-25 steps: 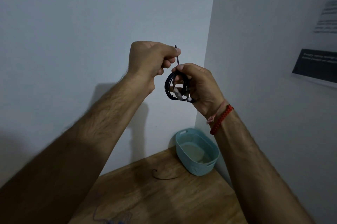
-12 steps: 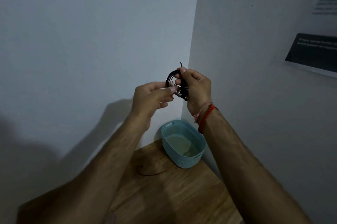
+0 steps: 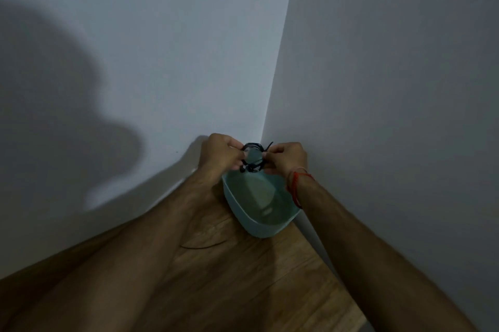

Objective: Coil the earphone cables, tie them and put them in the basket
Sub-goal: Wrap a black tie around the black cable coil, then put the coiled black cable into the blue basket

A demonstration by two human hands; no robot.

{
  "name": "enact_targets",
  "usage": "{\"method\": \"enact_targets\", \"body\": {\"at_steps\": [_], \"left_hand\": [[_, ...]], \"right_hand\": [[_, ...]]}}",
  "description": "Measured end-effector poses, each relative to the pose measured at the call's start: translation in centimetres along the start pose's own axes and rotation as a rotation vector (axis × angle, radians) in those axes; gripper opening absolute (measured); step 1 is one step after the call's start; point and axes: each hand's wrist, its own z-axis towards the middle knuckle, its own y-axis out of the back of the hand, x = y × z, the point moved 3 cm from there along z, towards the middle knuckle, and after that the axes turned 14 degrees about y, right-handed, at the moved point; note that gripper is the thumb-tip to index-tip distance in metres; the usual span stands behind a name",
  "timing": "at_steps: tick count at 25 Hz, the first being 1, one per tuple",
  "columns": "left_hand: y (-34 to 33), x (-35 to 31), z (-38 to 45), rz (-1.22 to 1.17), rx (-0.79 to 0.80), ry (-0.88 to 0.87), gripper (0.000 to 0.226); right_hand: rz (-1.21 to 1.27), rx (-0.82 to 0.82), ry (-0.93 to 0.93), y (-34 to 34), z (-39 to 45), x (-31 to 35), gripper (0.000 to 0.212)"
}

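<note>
Both hands, left hand [image 3: 220, 154] and right hand [image 3: 286, 157], pinch the coiled earphone cable [image 3: 252, 158] directly above the basket [image 3: 266, 226] far end.

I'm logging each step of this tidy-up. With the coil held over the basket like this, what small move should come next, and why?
Probably lower and let go. Both the left hand and right hand pinch the coiled black earphone cable, which looks tied already, right above the far end of the teal basket.

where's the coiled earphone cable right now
In the head view the coiled earphone cable is held up between the left hand and right hand, just above the far end of the teal basket in the wall corner.
</note>
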Motion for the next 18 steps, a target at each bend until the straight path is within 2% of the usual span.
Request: {"method": "enact_targets", "body": {"at_steps": [4, 6, 8, 13, 18], "left_hand": [[-4.6, 3.8, 6.7, 0.282, 0.051, 0.067, 0.02], [-6.0, 5.0, 8.7, 0.48, 0.005, 0.01, 0.029], [-6.8, 5.1, 9.6, 0.664, -0.08, -0.102, 0.031], [-9.0, 4.7, 11.2, 0.748, -0.068, -0.216, 0.029], [-11.0, 5.9, 12.8, 0.881, -0.118, -0.258, 0.032]], "right_hand": [[-0.064, 0.028, -0.23, -2.8, 2.5, -8.1, 0.015], [-0.153, 0.043, -0.291, -4.1, 3.4, -11.4, 0.005], [-0.223, 0.036, -0.32, -5.0, 4.3, -13.7, 0.01], [-0.209, 0.001, -0.417, -5.7, 5.4, -15.2, 0.01], [-0.264, -0.058, -0.37, -6.7, 6.2, -16.0, 0.021]]}}
